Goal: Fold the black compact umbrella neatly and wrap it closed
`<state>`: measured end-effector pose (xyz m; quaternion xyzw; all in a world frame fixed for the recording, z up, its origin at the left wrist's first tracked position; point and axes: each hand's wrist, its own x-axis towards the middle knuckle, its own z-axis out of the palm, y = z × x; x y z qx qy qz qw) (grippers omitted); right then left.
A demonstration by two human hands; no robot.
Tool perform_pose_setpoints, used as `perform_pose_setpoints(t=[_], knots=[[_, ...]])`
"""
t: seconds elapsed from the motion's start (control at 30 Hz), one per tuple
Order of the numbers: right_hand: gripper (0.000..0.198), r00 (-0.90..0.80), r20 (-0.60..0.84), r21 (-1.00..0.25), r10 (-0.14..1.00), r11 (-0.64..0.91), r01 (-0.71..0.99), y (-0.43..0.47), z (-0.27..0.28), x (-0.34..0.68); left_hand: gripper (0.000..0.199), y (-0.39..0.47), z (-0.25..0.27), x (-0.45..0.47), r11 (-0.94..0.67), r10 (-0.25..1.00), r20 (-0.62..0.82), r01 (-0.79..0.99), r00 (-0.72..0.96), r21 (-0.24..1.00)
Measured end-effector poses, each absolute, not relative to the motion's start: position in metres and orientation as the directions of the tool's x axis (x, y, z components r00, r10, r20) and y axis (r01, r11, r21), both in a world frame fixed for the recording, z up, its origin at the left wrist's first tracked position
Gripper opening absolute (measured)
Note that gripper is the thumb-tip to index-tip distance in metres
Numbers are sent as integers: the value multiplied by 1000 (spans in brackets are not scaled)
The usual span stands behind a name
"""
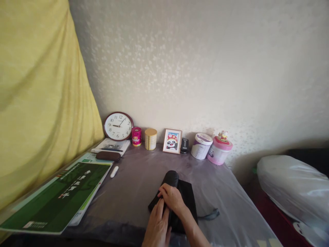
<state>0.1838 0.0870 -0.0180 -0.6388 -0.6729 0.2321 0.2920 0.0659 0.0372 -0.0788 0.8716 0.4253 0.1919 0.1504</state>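
A black fabric bundle [183, 190], partly rolled up, lies on the table in front of me. Its thick rolled part [171, 176] points away from me, and a flat black flap spreads out to the right. My right hand [171, 198] is curled over the top of the roll. Just below it, my left hand [158, 221] presses along the roll's near left side, its fingertips close to the right hand's fingers. A dark grey strap [209, 215] trails from the bundle across the tabletop. My hands hide the near middle of the roll.
On the left lie a green book [64, 195], a brown case [108, 156] and a white stick-shaped item [114, 172]. Along the wall stand a clock [118, 126], a pink can [136, 137], a yellow-lidded can [150, 140], a panda picture [172, 141] and two tubs [202, 146].
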Motion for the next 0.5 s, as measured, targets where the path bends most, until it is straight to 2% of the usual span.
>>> perform_pose_setpoints(t=[0.1, 0.23, 0.4, 0.5], knots=[[26, -92, 195, -679, 977, 202, 706, 76, -18, 186, 72, 38, -81, 67, -546, 816, 125, 682, 564, 486], [30, -157, 333, -665, 930, 349, 661, 69, -24, 197, 75, 38, -88, 68, -534, 821, 118, 681, 558, 501], [27, -231, 342, -570, 911, 397, 719, 87, -37, 211, 77, 38, -95, 69, -544, 822, 154, 676, 548, 498], [29, -232, 336, -512, 913, 384, 769, 105, -42, 216, 79, 38, -86, 70, -495, 840, 72, 704, 538, 510]])
